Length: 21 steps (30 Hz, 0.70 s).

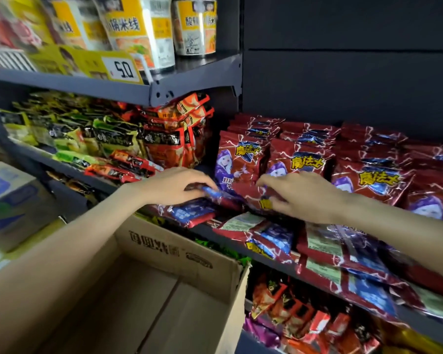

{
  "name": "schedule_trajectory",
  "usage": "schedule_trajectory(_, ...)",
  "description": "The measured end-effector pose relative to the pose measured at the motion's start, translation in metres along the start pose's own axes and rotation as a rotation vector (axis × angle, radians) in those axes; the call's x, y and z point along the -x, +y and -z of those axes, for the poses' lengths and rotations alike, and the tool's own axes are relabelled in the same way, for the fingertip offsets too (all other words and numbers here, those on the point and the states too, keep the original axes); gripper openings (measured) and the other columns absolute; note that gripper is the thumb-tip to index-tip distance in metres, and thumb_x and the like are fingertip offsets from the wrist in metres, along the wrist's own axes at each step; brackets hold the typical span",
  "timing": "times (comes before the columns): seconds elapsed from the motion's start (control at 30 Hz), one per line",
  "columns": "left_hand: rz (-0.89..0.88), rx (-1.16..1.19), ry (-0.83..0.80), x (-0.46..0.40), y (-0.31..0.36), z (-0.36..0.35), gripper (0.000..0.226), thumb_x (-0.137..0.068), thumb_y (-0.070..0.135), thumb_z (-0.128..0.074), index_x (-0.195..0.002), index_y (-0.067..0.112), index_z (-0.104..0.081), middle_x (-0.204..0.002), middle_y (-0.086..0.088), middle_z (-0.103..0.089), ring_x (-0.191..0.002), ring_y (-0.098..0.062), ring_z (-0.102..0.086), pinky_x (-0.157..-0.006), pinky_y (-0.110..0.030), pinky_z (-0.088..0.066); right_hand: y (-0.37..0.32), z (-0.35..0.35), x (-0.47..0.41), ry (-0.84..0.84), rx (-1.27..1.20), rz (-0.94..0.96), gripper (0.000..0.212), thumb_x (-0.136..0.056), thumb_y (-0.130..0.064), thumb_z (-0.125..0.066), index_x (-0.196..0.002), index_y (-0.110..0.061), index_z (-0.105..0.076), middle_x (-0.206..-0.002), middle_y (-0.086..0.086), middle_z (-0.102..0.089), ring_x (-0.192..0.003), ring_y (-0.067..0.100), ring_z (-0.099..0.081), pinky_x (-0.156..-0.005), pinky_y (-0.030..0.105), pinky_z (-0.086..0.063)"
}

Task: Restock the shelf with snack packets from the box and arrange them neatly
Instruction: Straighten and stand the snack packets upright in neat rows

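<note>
Cardboard fills the bottom of the view: one open brown box (149, 290), its inside showing only bare flaps, sits just below the shelf edge (271, 263) with both forearms reaching over it. At the shelf front, the left hand (174, 186) curls its fingers down over a red-and-blue snack packet (215, 196) lying flat there, thumb tucked beneath, so it appears to grip that packet. Just beside it, the right hand (301, 196) has its fingers bent onto the lower part of an upright red packet (241, 172), pinching the foil near a yellow label; how firmly it holds cannot be told through the blur. Directly under the left hand lies one more flat packet (192, 212), and further right along the shelf front at least four others lie face down or overlapping (343, 254), some hanging over the edge. Behind the hands, upright packets of the same red kind stand in about four rows (374, 175), each several deep; an exact count cannot be made. To the left, one shelf bay holds green, black and orange packets (118, 139). Above, three yellow pouches (141, 34) stand behind one price tag (122, 70). One blue-printed carton (8, 200) sits at far left.
</note>
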<state>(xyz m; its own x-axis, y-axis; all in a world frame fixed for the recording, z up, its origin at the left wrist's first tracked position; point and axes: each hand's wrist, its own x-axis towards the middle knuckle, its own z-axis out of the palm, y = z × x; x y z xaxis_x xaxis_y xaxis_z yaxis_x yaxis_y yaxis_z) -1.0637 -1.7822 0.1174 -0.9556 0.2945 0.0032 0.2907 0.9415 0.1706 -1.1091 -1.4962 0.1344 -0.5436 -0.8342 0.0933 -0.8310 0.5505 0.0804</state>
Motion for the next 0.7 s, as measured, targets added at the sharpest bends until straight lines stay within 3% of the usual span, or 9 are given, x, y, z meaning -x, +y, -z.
schedule_trajectory(0.07,-0.002,-0.027,0.061,-0.013,0.004,0.003,0.026,-0.097,0.035,-0.043,-0.121,0.038,-0.054,-0.095,0.006,-0.066,-0.079,-0.014,-0.062,-0.079,-0.041,-0.050,0.012,0.003,-0.006,0.022,-0.037,-0.081,0.038,-0.099,-0.034,-0.041,-0.135,-0.024,-0.036,-0.071,-0.002,-0.057,-0.061,0.015,-0.052,-0.057,0.030,-0.035)
schedule_trajectory(0.13,-0.013,-0.093,0.137,-0.030,0.008,0.006,0.026,-0.100,0.031,-0.038,-0.122,0.032,-0.052,-0.083,0.008,-0.063,-0.067,-0.015,-0.057,-0.073,-0.039,-0.049,0.022,0.005,-0.008,-0.039,-0.086,-0.117,0.046,-0.097,-0.039,-0.046,-0.139,-0.024,-0.031,-0.068,0.000,-0.056,-0.063,0.016,-0.053,-0.058,0.031,-0.038)
schedule_trajectory(0.23,-0.063,-0.132,0.173,-0.049,0.016,0.012,0.029,-0.101,0.030,-0.037,-0.124,0.030,-0.053,-0.115,0.006,-0.064,-0.083,-0.015,-0.061,-0.068,-0.039,-0.051,0.025,0.001,-0.001,-0.078,-0.104,-0.112,0.047,-0.098,-0.037,-0.046,-0.139,-0.022,-0.028,-0.063,0.002,-0.053,-0.062,0.019,-0.053,-0.064,0.034,-0.045)
schedule_trajectory(0.3,-0.076,-0.136,0.164,-0.060,0.017,0.012,0.031,-0.101,0.029,-0.038,-0.128,0.026,-0.053,-0.125,0.004,-0.060,-0.093,-0.018,-0.062,-0.072,-0.037,-0.050,0.026,-0.002,0.005,-0.039,-0.101,-0.108,0.042,-0.100,-0.034,-0.042,-0.138,-0.022,-0.030,-0.061,-0.001,-0.048,-0.059,0.017,-0.049,-0.057,0.028,-0.039)
schedule_trajectory(0.4,-0.054,-0.144,0.202,-0.080,0.012,0.010,0.031,-0.101,0.028,-0.039,-0.129,0.023,-0.051,-0.118,-0.003,-0.064,-0.078,-0.021,-0.063,-0.070,-0.035,-0.049,0.034,0.000,0.012,-0.020,-0.122,-0.115,0.040,-0.100,-0.033,-0.040,-0.138,-0.025,-0.031,-0.068,0.003,-0.052,-0.063,0.018,-0.050,-0.054,0.026,-0.035)
schedule_trajectory(0.5,-0.044,-0.129,0.242,-0.101,0.010,0.003,0.028,-0.099,0.029,-0.043,-0.125,0.021,-0.051,-0.111,-0.004,-0.067,-0.058,-0.014,-0.058,-0.065,-0.033,-0.051,0.046,0.002,0.009,-0.013,-0.202,-0.146,0.040,-0.098,-0.033,-0.047,-0.136,-0.024,-0.037,-0.058,-0.001,-0.048,-0.050,0.012,-0.044,-0.050,0.022,-0.030)
schedule_trajectory(0.63,-0.076,-0.073,0.305,-0.124,0.011,-0.008,0.028,-0.097,0.026,-0.050,-0.122,0.017,-0.057,-0.126,-0.001,-0.060,-0.103,-0.023,-0.063,-0.084,-0.039,-0.052,0.066,0.003,-0.003,0.109,-0.196,-0.274,0.050,-0.092,-0.031,-0.059,-0.138,-0.024,-0.038,-0.056,-0.006,-0.046,-0.052,0.014,-0.046,-0.060,0.028,-0.033)
schedule_trajectory(0.7,-0.067,-0.069,0.342,-0.130,0.011,-0.013,0.029,-0.096,0.025,-0.050,-0.123,0.015,-0.058,-0.126,-0.001,-0.060,-0.110,-0.021,-0.059,-0.086,-0.034,-0.049,0.073,0.001,-0.009,0.161,-0.191,-0.292,0.055,-0.091,-0.027,-0.062,-0.139,-0.029,-0.035,-0.055,-0.009,-0.044,-0.048,0.007,-0.045,-0.062,0.028,-0.036)
